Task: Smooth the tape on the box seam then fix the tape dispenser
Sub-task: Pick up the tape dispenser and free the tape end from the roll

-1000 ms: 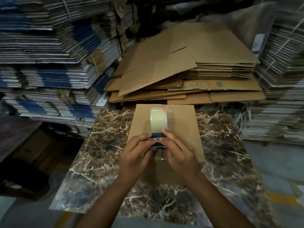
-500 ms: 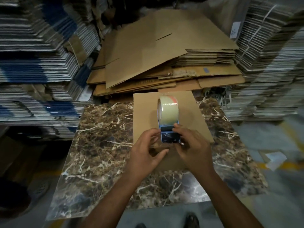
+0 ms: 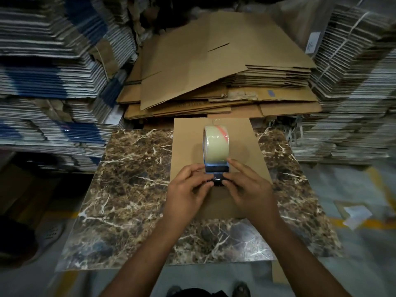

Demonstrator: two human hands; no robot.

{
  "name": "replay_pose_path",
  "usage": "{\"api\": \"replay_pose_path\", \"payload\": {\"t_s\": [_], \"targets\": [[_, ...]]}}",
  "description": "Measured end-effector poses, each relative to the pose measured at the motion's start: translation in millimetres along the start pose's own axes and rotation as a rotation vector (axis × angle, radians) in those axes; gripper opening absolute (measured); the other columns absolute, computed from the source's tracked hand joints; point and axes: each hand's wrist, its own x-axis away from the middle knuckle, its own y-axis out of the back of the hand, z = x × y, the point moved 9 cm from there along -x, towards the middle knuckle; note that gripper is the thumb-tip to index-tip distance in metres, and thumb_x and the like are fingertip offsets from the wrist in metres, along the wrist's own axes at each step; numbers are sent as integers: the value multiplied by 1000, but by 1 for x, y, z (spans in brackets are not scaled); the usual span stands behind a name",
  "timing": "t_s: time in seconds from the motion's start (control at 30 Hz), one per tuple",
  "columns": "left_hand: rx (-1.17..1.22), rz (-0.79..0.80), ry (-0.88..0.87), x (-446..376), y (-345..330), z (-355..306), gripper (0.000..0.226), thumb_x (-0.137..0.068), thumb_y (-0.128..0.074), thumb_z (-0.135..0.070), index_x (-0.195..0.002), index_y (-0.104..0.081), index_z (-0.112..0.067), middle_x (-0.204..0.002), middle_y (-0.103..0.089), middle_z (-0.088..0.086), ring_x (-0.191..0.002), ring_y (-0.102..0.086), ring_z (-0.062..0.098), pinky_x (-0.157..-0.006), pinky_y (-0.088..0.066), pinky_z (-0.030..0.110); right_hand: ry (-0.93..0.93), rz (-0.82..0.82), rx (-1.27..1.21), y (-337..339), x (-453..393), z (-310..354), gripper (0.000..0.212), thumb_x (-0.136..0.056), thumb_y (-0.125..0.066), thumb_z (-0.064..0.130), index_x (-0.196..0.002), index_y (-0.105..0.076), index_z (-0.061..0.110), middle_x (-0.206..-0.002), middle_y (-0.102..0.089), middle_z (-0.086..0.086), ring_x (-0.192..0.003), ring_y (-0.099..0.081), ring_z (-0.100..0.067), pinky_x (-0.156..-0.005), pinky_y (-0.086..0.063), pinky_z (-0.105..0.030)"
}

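A brown cardboard box (image 3: 188,142) lies on the marble-patterned table (image 3: 132,189), its far edge at the table's back. Over the box's middle stands a blue tape dispenser (image 3: 216,170) with a pale, clear tape roll (image 3: 216,146) pointing away from me. My left hand (image 3: 188,189) pinches the dispenser's near end from the left. My right hand (image 3: 248,187) pinches it from the right, fingertips meeting at the dark cutter end. The box seam under the dispenser and hands is hidden.
A pile of flattened brown cartons (image 3: 214,67) lies right behind the table. Tall bundles of white and blue flat cartons (image 3: 53,71) rise at the left, more white bundles (image 3: 353,82) at the right. A paper scrap (image 3: 356,216) lies on the floor at the right.
My view has shifted, so the table and box sit slightly differently in frame. Both hands stay on the dispenser's near end, with fingers now closer together on the cutter.
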Motion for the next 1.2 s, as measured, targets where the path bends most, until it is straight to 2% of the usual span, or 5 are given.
{"api": "replay_pose_path", "payload": {"t_s": [0.3, 0.5, 0.8, 1.1, 1.2], "targets": [[-94, -38, -10, 6, -1, -12, 25, -81, -81, -8, -105, -77, -11, -110, -70, 4, -102, -67, 7, -93, -54, 19, 131, -24, 80, -1, 8, 7, 15, -91, -72, 9, -104, -78, 3, -121, -74, -11, -104, -74, -21, -94, -59, -35], [-155, -28, 2, 2, -3, -15, 25, -80, -83, -11, -104, -79, -12, -107, -68, 6, -100, -60, 2, -95, -42, 4, 130, -40, 72, 1, 4, 5, 18, -96, -62, 9, -104, -77, 4, -116, -76, -10, -105, -74, -20, -97, -56, -31], [-197, -119, -5, -1, -3, -19, 11, -89, -72, -9, -98, -79, -10, -106, -70, 7, -102, -64, 7, -95, -45, 9, 66, -12, -1, 2, 3, 0, 39, -81, -85, 14, -116, -73, 6, -116, -76, -8, -103, -73, -20, -93, -58, -33], [-149, -167, 20, 11, -3, -18, 15, -87, -73, -2, -98, -78, -10, -121, -67, 11, -113, -55, -14, -97, -46, 10, -46, -69, -71, -2, 7, 0, 8, -89, -72, 1, -89, -76, 8, -116, -76, -8, -109, -72, -14, -94, -56, -29], [-142, -156, 27, 10, -3, -18, 13, -89, -71, -2, -98, -76, -10, -125, -66, 11, -115, -59, -4, -97, -50, 16, -99, -47, -121, -4, 6, 0, 9, -89, -73, -1, -88, -74, 8, -117, -76, -9, -121, -65, -7, -97, -54, -24]]}}
